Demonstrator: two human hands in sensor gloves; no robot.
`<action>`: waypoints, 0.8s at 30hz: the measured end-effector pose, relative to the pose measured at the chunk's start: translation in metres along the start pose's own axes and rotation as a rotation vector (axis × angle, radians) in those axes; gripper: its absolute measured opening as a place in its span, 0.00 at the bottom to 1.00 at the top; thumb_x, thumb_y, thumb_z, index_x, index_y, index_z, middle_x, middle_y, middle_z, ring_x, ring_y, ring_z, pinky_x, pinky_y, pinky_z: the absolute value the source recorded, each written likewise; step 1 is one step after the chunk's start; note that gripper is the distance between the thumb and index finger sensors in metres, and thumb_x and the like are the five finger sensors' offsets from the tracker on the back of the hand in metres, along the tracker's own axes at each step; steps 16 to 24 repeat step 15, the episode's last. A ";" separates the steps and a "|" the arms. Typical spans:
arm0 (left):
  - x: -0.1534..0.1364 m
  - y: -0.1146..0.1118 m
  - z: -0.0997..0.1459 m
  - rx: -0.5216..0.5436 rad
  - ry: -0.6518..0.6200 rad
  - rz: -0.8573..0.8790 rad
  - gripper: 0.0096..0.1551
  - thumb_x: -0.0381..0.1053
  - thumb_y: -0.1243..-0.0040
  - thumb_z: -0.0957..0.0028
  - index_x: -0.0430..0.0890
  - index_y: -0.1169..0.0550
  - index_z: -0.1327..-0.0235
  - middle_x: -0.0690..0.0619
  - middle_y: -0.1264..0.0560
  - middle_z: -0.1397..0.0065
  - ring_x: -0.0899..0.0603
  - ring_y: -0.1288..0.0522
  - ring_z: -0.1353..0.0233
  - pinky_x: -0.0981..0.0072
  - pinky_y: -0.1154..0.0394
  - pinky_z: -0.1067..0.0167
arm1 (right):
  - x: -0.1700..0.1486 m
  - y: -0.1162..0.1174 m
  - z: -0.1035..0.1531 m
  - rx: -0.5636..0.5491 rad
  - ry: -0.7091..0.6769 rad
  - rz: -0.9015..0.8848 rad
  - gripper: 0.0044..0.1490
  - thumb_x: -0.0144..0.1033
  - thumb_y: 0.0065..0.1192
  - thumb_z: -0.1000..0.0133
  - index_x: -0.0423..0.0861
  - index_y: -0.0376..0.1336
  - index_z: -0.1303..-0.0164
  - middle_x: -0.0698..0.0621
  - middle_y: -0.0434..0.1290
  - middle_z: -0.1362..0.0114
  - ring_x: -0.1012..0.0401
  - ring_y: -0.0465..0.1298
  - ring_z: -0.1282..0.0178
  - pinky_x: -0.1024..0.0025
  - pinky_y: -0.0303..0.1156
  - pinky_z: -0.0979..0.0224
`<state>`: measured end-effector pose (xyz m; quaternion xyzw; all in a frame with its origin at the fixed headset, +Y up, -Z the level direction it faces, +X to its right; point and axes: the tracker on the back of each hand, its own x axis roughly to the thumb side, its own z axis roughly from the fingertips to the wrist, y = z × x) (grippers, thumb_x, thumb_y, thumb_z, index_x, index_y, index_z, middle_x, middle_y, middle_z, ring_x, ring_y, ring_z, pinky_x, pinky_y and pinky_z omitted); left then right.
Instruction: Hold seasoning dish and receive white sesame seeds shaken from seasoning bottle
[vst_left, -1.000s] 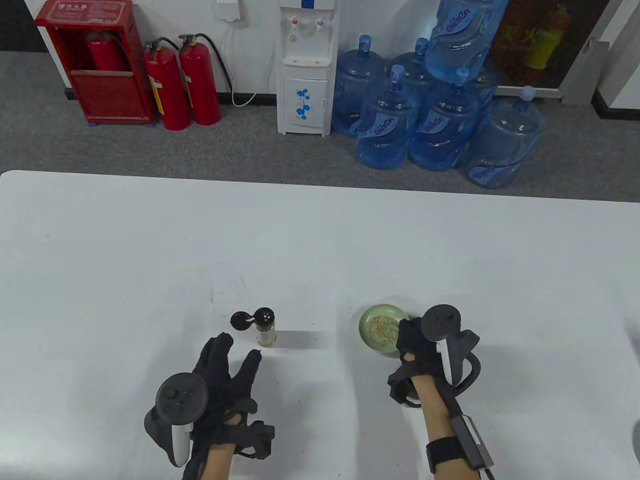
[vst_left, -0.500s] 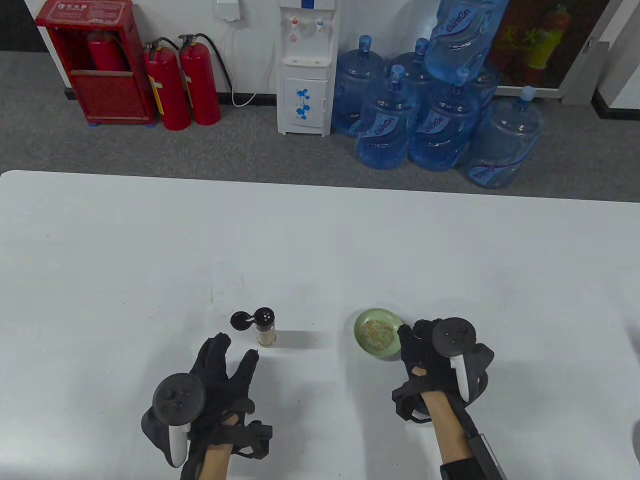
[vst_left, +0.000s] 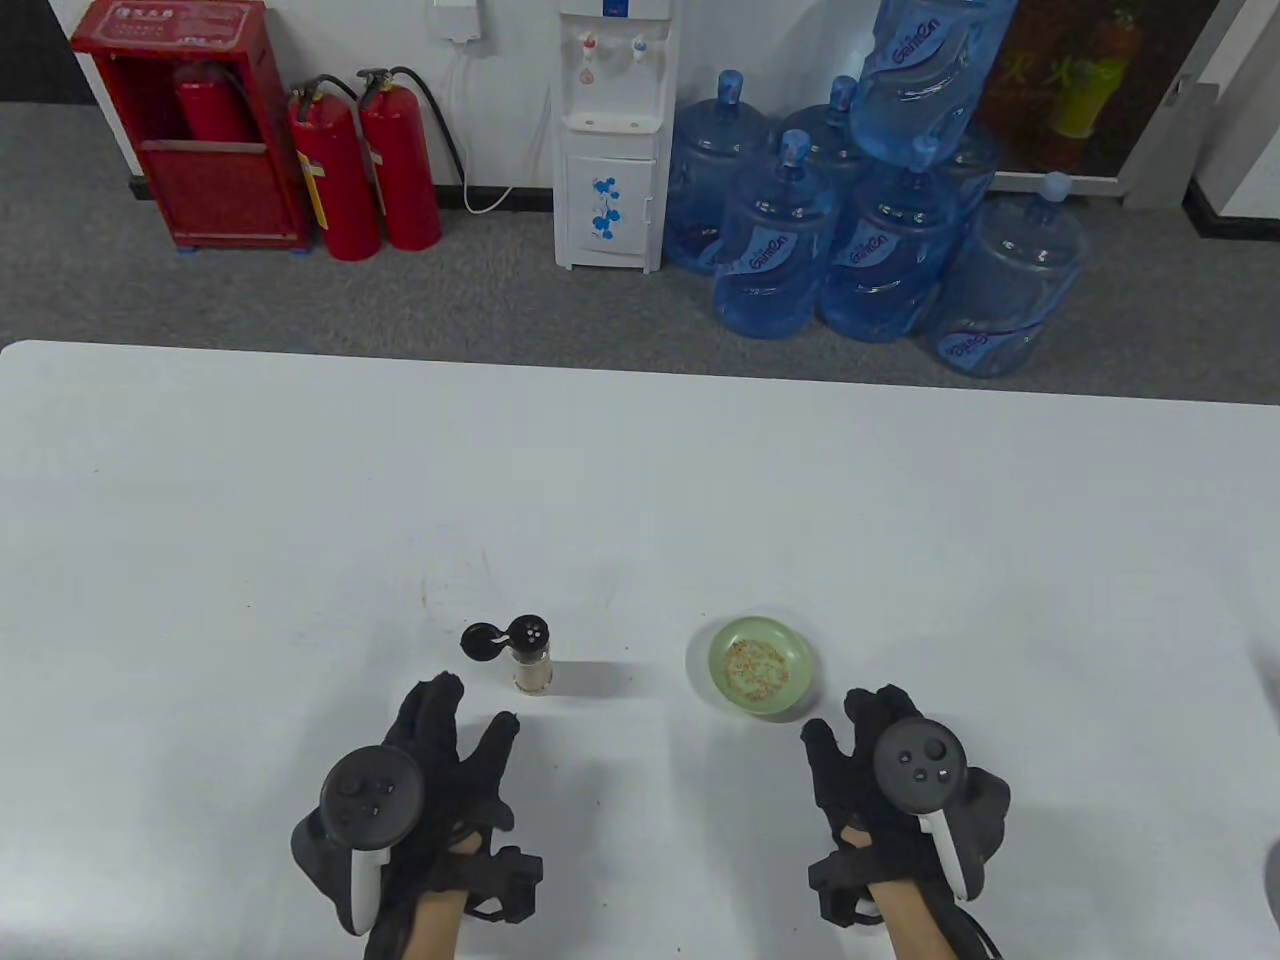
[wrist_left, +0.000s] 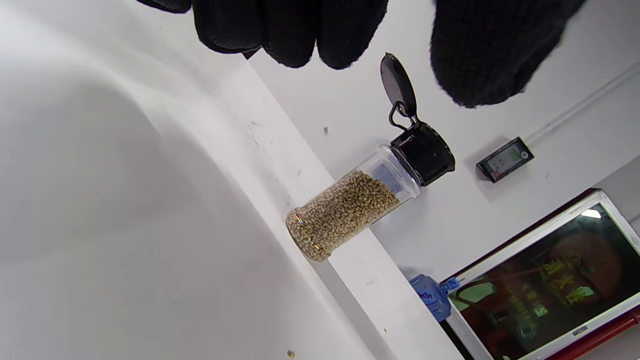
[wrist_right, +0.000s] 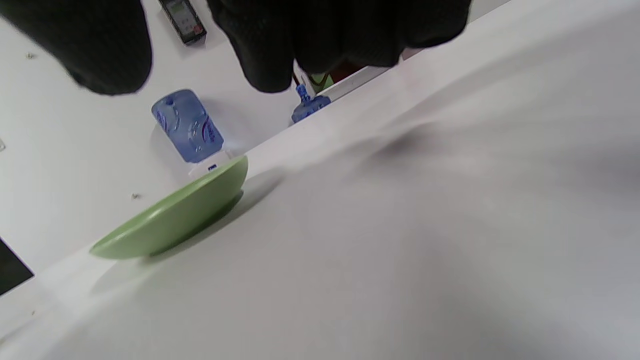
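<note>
A small green seasoning dish with sesame seeds in it stands on the white table; its side shows in the right wrist view. A clear seasoning bottle of sesame seeds stands upright with its black flip lid open; it also shows in the left wrist view. My left hand rests just in front of the bottle, fingers spread, holding nothing. My right hand is open and empty, just in front of and right of the dish, apart from it.
Beyond the table's far edge stand blue water jugs, a white water dispenser and red fire extinguishers. A few loose seeds and specks lie on the table near the bottle.
My right hand has let go of the dish and drawn back toward me and to the right. The dish now stands alone on the table. The left hand and bottle have barely moved.
</note>
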<state>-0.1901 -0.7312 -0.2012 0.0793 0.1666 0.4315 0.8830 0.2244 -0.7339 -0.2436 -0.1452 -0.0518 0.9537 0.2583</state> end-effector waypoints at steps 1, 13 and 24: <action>0.000 0.000 0.000 0.000 0.002 0.003 0.46 0.65 0.33 0.52 0.46 0.33 0.23 0.45 0.40 0.17 0.29 0.40 0.17 0.32 0.45 0.24 | -0.001 0.000 0.000 0.003 0.001 0.002 0.46 0.66 0.61 0.48 0.47 0.61 0.28 0.48 0.54 0.17 0.45 0.58 0.19 0.47 0.56 0.19; 0.002 -0.003 0.002 -0.008 -0.011 -0.024 0.45 0.65 0.34 0.51 0.47 0.32 0.24 0.45 0.40 0.18 0.30 0.39 0.17 0.32 0.44 0.24 | -0.004 -0.002 0.002 -0.015 -0.009 -0.006 0.44 0.65 0.61 0.48 0.47 0.63 0.30 0.48 0.56 0.18 0.45 0.59 0.20 0.47 0.58 0.19; 0.002 -0.003 0.002 -0.008 -0.013 -0.029 0.45 0.65 0.34 0.51 0.47 0.32 0.24 0.45 0.40 0.18 0.30 0.39 0.17 0.32 0.44 0.24 | -0.004 -0.001 0.002 -0.011 -0.013 -0.005 0.44 0.65 0.61 0.48 0.46 0.63 0.30 0.48 0.56 0.18 0.45 0.59 0.20 0.47 0.57 0.19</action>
